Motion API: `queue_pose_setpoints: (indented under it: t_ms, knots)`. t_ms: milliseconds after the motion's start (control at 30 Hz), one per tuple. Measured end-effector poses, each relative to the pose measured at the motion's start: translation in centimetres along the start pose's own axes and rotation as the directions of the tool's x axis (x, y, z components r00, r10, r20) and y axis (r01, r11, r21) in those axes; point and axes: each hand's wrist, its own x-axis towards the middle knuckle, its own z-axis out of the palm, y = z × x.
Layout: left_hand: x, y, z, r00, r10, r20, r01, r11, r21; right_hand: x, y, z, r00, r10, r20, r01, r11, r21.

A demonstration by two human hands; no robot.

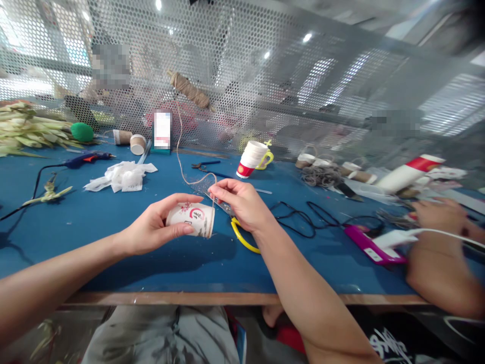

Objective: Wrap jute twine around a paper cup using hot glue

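Observation:
My left hand (151, 225) is wrapped round a printed paper cup (200, 222) lying on its side, held just above the blue table. At the cup's right rim, my right hand (237, 199) pinches a thin twine (181, 156) between thumb and fingers. The twine runs up to a wound roll of twine (189, 91) at the perforated screen. Scissors with yellow handles (242, 237) are by my right palm, partly hidden by it; whether the hand also holds them is unclear.
Beyond my hands stand stacked paper cups (250, 159) and pliers (204, 164). Crumpled white plastic (121, 176) and a glue gun (89, 158) lie left. A purple power strip (373, 245), black cable (303, 222) and another person's arm (439, 242) are right.

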Motion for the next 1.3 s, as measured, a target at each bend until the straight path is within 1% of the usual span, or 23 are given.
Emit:
queue_pose_setpoints:
  t_ms: [167, 400, 667, 900, 1100, 1300]
  knots:
    - [0.0, 0.2, 0.0, 1.000, 0.010, -0.013, -0.009, 1.000, 0.011, -0.1, -0.2, 0.2, 1.000, 0.027, 0.009, -0.028, 0.999, 0.019]
    - [0.0, 0.3, -0.1, 0.999, 0.027, -0.029, -0.027, 1.000, 0.007, -0.1, -0.2, 0.4, 0.999, 0.031, 0.029, -0.031, 0.999, 0.012]
    - [0.0, 0.4, -0.2, 0.998, 0.035, -0.044, -0.034, 0.999, 0.027, 0.0, 0.2, 0.4, 0.997, 0.032, 0.068, -0.032, 0.999, -0.011]
    - [0.1, 0.5, -0.2, 0.997, 0.050, -0.066, -0.048, 0.998, 0.037, 0.0, 0.6, 0.6, 0.994, 0.069, 0.088, -0.070, 0.998, 0.005]
    - [0.2, 0.6, -0.2, 0.996, 0.028, -0.084, -0.030, 0.999, -0.022, 0.1, 0.8, 0.6, 0.990, 0.100, 0.097, -0.101, 0.995, 0.006]
    - [0.2, 0.2, -0.3, 0.993, -0.025, -0.112, 0.014, 0.995, -0.095, 0.3, 1.0, 0.7, 0.985, 0.124, 0.118, -0.126, 0.992, 0.013]
